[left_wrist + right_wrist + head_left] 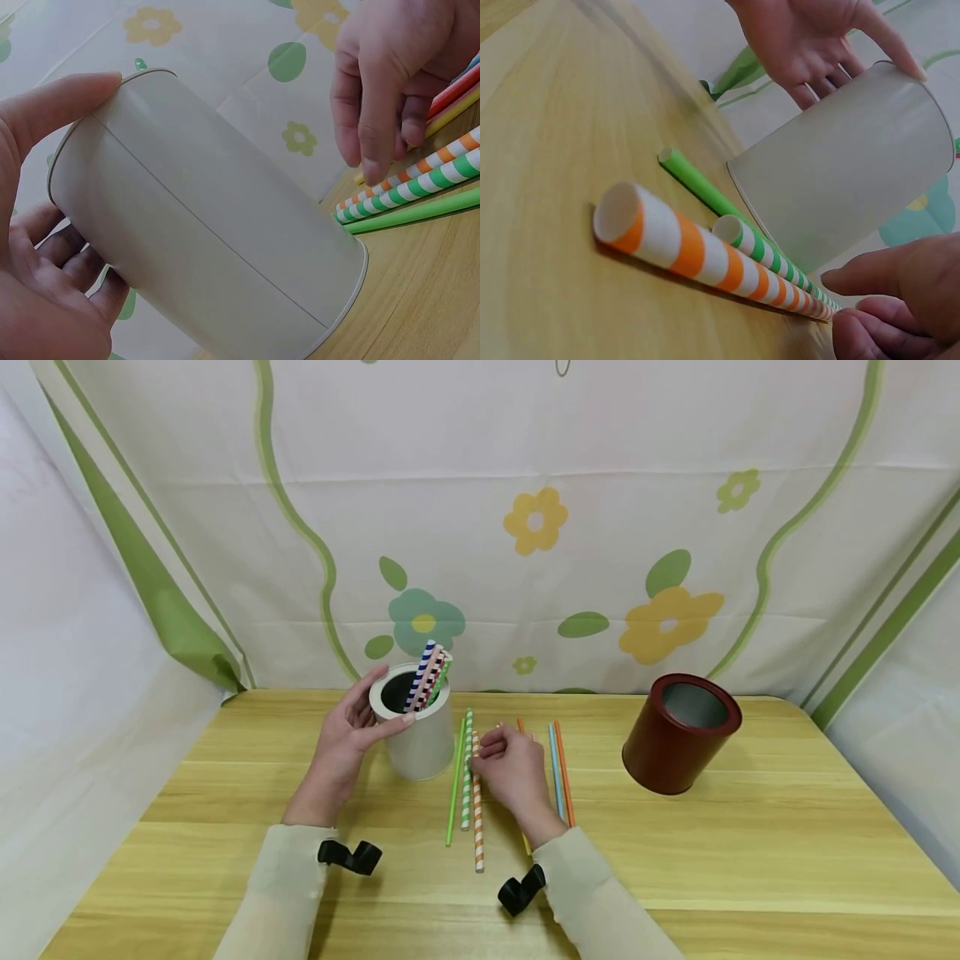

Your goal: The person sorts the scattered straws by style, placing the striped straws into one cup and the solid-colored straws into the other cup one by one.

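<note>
My left hand (347,739) holds the white can (420,747), its thumb on the rim and the fingers round the far side. Several striped paper straws (429,677) stand in that can, leaning right. My right hand (516,772) is over the loose straws, fingertips by the orange-and-white striped straw (478,835). In the right wrist view, thumb and fingers (881,330) stay apart near that straw's far end; touching cannot be told. A green-and-white striped straw (466,802) and a plain green straw (453,802) lie beside it, next to the can.
A dark red can (675,743) stands on the right of the wooden table (750,860). Right of my right hand lie a blue straw (556,768) and an orange straw (565,777). A yellow straw (527,843) is partly hidden beneath that hand. A flowered cloth (480,552) hangs behind.
</note>
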A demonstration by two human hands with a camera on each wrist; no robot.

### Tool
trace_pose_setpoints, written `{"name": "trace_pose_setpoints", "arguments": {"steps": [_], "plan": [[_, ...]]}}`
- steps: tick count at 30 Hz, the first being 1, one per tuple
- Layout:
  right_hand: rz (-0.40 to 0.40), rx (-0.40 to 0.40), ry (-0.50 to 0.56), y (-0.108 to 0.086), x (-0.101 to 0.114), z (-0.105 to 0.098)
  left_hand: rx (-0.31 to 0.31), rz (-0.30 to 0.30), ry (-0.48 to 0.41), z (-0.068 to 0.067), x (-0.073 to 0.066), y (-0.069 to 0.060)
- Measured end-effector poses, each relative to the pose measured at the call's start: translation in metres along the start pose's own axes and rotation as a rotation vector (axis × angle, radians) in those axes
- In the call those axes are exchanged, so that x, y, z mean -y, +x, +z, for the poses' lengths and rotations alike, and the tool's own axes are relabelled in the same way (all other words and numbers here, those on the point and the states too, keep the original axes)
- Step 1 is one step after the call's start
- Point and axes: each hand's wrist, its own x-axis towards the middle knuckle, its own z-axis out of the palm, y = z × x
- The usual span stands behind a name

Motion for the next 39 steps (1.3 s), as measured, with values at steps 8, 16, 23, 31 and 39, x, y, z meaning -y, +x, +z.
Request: {"name": "trace_pose_setpoints", "arguments": {"steps": [8,16,23,31,39], "plan": [[-0.005,0.02,-0.087,-0.0003,-0.0016,0.0032,-0.005,-0.008,0.001,0.0006,-0.0001,0.0001],[-0.011,0.046,-0.179,-0.002,0.0033,0.0016,-0.007,-0.012,0.007,0.0007,-0.0002,-0.0004],[-0.023,0.06,-0.204,-0.0014,0.0044,-0.0017,-0.007,-0.019,-0.001,0.0007,-0.001,-0.0009],[0.003,0.091,-0.212,-0.0003,0.0057,-0.0058,-0.01,-0.025,0.004,0.0015,-0.0039,-0.0028],[0.024,0.115,-0.225,0.0017,0.0056,-0.0067,-0.017,-0.03,-0.001,0.0027,-0.0047,-0.0031]]}}
